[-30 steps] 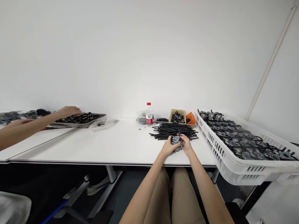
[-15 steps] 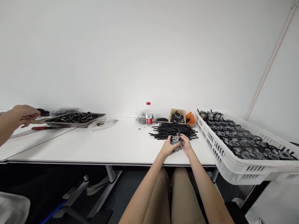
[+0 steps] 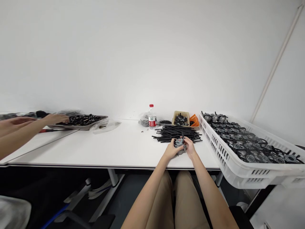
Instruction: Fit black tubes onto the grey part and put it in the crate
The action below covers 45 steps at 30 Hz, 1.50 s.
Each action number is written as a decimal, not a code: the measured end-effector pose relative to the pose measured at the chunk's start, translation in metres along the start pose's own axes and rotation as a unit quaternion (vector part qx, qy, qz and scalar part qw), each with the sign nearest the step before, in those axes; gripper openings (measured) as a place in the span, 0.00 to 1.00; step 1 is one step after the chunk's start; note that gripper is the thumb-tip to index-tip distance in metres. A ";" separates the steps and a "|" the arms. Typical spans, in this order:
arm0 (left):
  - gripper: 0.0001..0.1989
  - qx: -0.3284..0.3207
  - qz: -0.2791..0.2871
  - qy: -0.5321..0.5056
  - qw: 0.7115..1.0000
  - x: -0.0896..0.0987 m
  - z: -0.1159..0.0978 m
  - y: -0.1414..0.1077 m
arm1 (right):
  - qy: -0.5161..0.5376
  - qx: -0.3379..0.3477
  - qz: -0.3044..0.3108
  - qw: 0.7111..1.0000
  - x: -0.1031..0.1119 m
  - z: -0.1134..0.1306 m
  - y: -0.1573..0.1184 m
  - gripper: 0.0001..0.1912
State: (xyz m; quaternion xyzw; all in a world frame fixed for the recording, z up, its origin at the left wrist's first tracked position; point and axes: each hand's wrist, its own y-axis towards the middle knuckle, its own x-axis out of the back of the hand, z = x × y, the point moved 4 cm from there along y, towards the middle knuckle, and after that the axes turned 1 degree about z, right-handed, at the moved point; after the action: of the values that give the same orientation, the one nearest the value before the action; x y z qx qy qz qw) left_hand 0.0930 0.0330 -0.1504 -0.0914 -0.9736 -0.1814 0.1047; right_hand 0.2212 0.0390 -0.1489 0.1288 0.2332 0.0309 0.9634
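Between my hands, just above the white table (image 3: pixel 95 149), is a small grey metal part (image 3: pixel 180 143) with a short black tube on top. My left hand (image 3: pixel 171 149) is closed round its left side. On the right side my right hand (image 3: pixel 190 148) grips it with bent fingers. A pile of black tubes (image 3: pixel 177 133) lies directly behind my hands. To the right, a white crate (image 3: pixel 224 156) holds rows of similar grey parts (image 3: pixel 247 146) with black tubes.
Behind the tubes stand a beige basket (image 3: pixel 174 115) of small parts, an orange basket (image 3: pixel 195 120) and a red-capped bottle (image 3: pixel 152 118). At the left, another person's hand (image 3: pixel 56 119) reaches into a metal tray (image 3: pixel 88 128); a plastic bag (image 3: pixel 107 126) lies beside it.
The other person's hand has moved right into the tray, and that person's second hand has come into view behind the arm. My hands and the grey part look unchanged.
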 end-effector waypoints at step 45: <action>0.22 0.004 0.001 0.012 1.000 0.001 -0.004 -0.003 | -0.018 0.001 -0.016 1.000 0.002 0.000 0.002 0.19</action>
State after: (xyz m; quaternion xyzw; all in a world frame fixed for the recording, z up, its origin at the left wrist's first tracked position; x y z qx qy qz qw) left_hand 0.0924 0.0292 -0.1471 -0.0898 -0.9729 -0.1785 0.1165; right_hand 0.2225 0.0407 -0.1495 0.1268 0.2177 0.0125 0.9677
